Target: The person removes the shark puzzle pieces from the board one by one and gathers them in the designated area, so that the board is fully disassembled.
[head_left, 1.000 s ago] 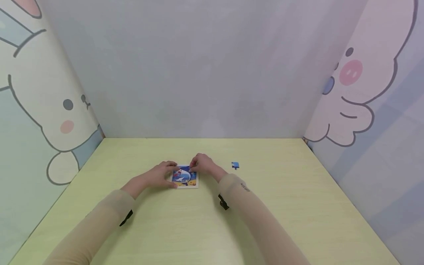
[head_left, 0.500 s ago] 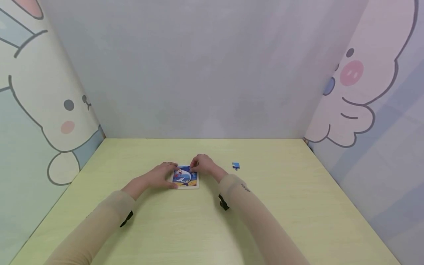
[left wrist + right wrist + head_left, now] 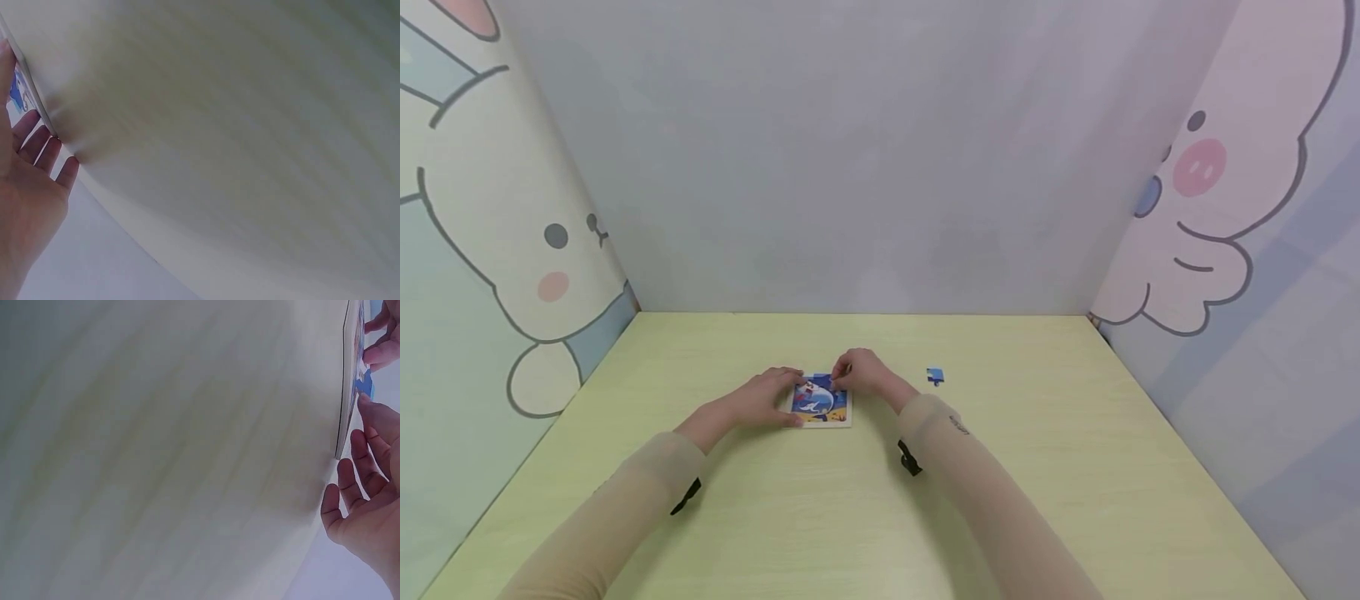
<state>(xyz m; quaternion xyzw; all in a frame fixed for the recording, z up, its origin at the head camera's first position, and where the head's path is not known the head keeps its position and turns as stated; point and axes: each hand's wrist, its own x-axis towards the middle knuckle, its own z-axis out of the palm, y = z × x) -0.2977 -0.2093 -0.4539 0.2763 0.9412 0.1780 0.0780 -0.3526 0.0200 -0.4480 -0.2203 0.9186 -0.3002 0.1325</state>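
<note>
A small square jigsaw puzzle (image 3: pixel 820 408) with a white frame and a whale picture lies on the table. My left hand (image 3: pixel 762 398) holds it at the left side, thumb at the near edge and fingers towards the far corner. At its far right part, my right hand (image 3: pixel 859 372) pinches a blue puzzle piece (image 3: pixel 364 384) between thumb and forefinger. In the right wrist view that piece stands tilted above the board's surface. The left wrist view shows the fingertips of the left hand (image 3: pixel 34 181) at the edge of the puzzle board (image 3: pixel 34 94).
One loose blue puzzle piece (image 3: pixel 935 376) lies on the pale wooden table (image 3: pixel 1037 442), to the right of the right hand. A grey curtain (image 3: pixel 865 167) rises behind the table, with cartoon-printed cloth at both sides.
Both hands stay nearly in place. A strip of blue now shows over the puzzle's far edge beside the right fingertips, where the white frame showed before.
</note>
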